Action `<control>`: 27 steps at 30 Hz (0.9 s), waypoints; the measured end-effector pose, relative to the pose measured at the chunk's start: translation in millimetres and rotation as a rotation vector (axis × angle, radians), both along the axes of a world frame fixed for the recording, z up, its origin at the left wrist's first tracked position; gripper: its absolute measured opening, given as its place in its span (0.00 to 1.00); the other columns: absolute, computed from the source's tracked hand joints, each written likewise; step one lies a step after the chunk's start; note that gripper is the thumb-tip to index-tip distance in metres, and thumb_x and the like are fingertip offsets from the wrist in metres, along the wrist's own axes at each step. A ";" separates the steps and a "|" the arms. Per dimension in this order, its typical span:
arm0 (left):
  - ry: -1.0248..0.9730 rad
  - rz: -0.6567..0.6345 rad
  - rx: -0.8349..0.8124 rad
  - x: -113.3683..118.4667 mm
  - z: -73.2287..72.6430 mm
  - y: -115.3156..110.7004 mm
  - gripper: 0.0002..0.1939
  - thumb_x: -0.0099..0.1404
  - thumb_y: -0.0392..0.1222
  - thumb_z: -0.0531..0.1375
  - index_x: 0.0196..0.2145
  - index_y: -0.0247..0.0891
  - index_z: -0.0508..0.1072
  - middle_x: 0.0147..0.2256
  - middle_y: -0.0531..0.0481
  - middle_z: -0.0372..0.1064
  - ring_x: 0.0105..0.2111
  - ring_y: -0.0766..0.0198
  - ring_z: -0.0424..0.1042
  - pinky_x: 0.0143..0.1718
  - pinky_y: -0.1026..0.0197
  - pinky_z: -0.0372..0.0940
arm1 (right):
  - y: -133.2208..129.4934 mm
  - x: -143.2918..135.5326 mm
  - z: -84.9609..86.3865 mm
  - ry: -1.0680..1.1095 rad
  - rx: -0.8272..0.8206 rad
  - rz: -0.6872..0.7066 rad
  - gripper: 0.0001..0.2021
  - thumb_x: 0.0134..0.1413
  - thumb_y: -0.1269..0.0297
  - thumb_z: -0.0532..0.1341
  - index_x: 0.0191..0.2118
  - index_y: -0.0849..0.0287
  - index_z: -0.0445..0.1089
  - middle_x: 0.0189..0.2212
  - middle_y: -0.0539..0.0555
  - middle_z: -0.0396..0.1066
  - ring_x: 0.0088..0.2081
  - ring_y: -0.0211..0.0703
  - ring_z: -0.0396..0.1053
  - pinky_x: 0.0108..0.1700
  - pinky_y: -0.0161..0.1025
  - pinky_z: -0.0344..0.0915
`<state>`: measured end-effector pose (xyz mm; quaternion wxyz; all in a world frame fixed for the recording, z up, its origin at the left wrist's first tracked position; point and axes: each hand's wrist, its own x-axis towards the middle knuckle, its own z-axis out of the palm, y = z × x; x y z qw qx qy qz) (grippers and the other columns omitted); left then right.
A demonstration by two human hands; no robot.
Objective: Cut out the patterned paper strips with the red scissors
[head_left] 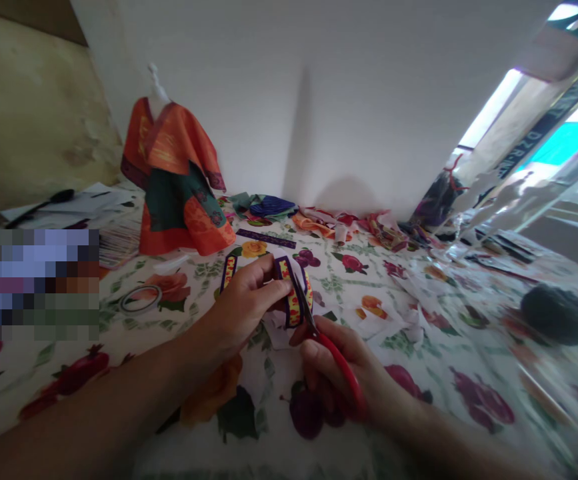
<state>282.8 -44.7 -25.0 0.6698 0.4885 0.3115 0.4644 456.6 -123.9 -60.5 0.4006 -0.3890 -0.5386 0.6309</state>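
Observation:
My left hand [255, 298] pinches a strip of patterned trim [293, 310], yellow and red with dark purple edges, that loops around and behind the fingers. White backing shows on part of the strip. My right hand [336, 360] is wrapped around red-handled scissors [343, 370]. Their dark blades lie along the right side of the strip, pointing up and away from me. Whether the blades touch the strip, I cannot tell. Straight behind my hands, a flat purple patterned strip [267, 239] rests on the tablecloth.
A small mannequin in an orange and green robe [179, 180] stands at the back left. Near it lies a roll of tape [140, 300]. Fabric scraps [339, 223] line the wall. A dark fuzzy bundle [563, 315] sits at right. The floral tablecloth [133, 373] covers the table.

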 end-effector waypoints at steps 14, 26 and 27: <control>-0.013 0.003 -0.004 0.1 -1.4 1.8 0.06 0.58 0.38 0.67 0.35 0.38 0.76 0.30 0.52 0.78 0.29 0.63 0.77 0.36 0.60 0.74 | 1.0 -1.8 3.2 -0.021 0.013 -0.013 0.22 0.70 0.43 0.65 0.38 0.59 0.66 0.23 0.46 0.69 0.16 0.30 0.61 0.16 0.26 0.56; -0.005 -0.003 0.015 0.1 -1.9 2.7 0.06 0.59 0.38 0.67 0.36 0.38 0.77 0.31 0.52 0.78 0.29 0.63 0.77 0.36 0.61 0.74 | 0.8 -1.7 1.8 -0.012 0.007 -0.006 0.21 0.72 0.45 0.64 0.38 0.59 0.66 0.24 0.46 0.68 0.16 0.30 0.62 0.15 0.24 0.55; 0.000 -0.001 0.017 -0.2 -2.2 2.9 0.06 0.59 0.38 0.67 0.36 0.38 0.77 0.31 0.52 0.78 0.29 0.63 0.77 0.36 0.61 0.74 | 0.8 -1.4 1.5 -0.018 0.009 -0.006 0.21 0.72 0.45 0.64 0.38 0.59 0.66 0.24 0.46 0.69 0.17 0.30 0.63 0.15 0.25 0.55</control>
